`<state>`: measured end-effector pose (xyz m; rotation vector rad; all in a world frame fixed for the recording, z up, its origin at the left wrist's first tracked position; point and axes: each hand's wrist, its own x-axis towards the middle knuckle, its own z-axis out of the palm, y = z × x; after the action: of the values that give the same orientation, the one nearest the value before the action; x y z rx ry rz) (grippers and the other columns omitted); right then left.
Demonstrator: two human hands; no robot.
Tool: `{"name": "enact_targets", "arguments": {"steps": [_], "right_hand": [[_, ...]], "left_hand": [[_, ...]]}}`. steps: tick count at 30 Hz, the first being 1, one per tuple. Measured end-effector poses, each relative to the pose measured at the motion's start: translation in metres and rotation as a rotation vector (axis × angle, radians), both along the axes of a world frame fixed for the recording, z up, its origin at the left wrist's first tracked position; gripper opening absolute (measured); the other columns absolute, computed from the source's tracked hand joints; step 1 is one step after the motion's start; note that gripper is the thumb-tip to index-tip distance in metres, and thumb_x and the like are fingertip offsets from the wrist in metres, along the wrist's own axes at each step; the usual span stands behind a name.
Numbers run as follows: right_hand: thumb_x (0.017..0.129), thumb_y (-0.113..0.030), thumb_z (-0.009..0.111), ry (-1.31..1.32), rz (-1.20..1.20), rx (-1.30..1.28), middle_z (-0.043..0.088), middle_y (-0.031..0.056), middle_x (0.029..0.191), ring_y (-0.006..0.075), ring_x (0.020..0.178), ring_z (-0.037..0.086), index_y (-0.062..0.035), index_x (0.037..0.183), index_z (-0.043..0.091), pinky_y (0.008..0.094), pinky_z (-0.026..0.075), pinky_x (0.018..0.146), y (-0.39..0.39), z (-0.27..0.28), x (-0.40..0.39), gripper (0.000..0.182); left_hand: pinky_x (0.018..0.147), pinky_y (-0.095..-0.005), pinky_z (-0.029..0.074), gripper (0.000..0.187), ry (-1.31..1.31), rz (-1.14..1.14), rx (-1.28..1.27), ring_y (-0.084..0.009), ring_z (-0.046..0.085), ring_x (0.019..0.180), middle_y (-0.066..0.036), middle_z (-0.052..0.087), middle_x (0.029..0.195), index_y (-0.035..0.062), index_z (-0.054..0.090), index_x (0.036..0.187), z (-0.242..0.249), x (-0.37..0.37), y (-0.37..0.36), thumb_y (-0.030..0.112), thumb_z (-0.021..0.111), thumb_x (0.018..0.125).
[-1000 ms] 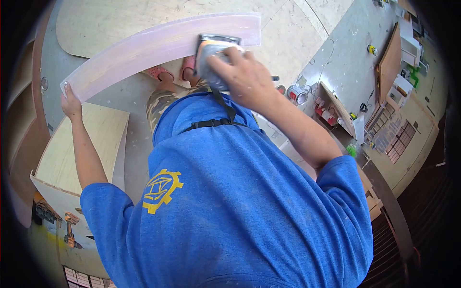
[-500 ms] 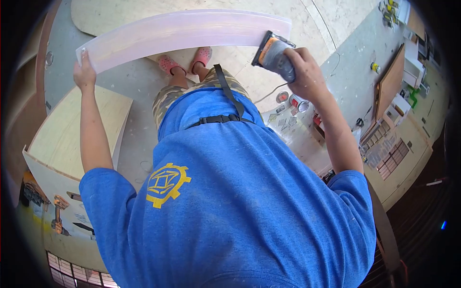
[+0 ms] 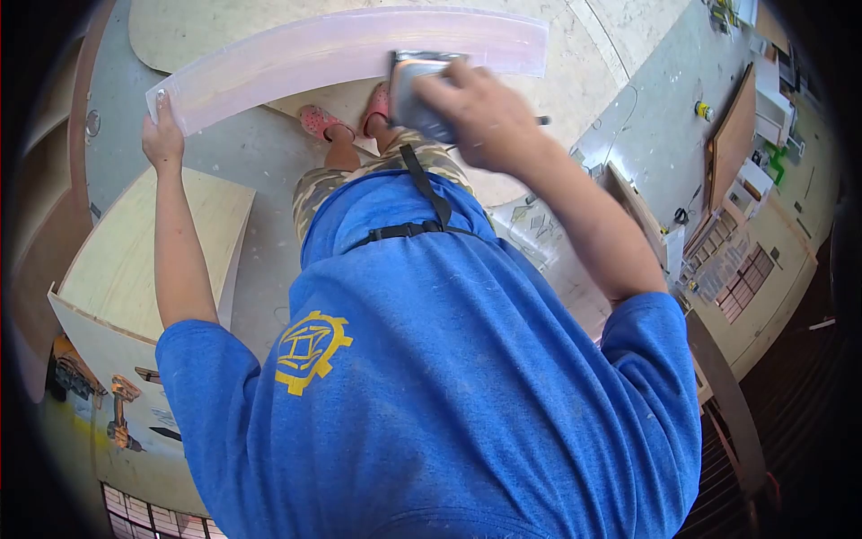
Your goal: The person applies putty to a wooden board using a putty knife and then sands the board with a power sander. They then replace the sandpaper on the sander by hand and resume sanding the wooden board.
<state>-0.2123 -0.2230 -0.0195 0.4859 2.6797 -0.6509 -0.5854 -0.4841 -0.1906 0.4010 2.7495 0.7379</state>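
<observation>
A long, curved, pale pinkish panel stretches across the upper middle of the head view. My left hand grips its left end, thumb on the face and fingers behind the edge. My right hand is wrapped round a grey power sander, slightly blurred by motion. The sander's flat black pad lies at the panel's lower edge, right of the middle; whether it touches the panel cannot be made out.
A curved plywood-topped box stands at the left, with an orange drill below it. Pink clogs are on my feet under the panel. Brown boards and a yellow roll lie at the right.
My right hand has moved left with the sander, from the panel's right end towards its middle. The panel has shifted slightly in view, with my left hand still holding its end.
</observation>
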Motion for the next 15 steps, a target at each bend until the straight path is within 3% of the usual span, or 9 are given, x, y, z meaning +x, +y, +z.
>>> {"name": "enact_targets", "arguments": {"steps": [8,15], "right_hand": [[0.063,0.009,0.067,-0.028,-0.166,0.038,0.056,0.0153,0.108,0.0387,0.099,0.059,-0.0125,0.123,0.053,0.0424,0.05,0.083,0.104,0.011,0.112,0.065],[0.063,0.008,0.069,-0.009,0.019,0.015,0.056,0.0151,0.112,0.0372,0.102,0.059,-0.0099,0.122,0.052,0.042,0.051,0.086,0.09,0.01,0.081,0.064]], "left_hand": [[0.094,-0.0433,0.043,0.076,0.009,0.039,-0.062,-0.0416,0.06,0.108,-0.027,0.065,0.108,-0.0032,0.065,0.111,0.008,0.005,0.007,0.066,0.045,0.089],[0.094,-0.0429,0.044,0.074,-0.025,0.063,-0.052,-0.0407,0.06,0.108,-0.025,0.066,0.109,-0.0006,0.066,0.111,0.006,0.003,0.007,0.067,0.047,0.087]]}}
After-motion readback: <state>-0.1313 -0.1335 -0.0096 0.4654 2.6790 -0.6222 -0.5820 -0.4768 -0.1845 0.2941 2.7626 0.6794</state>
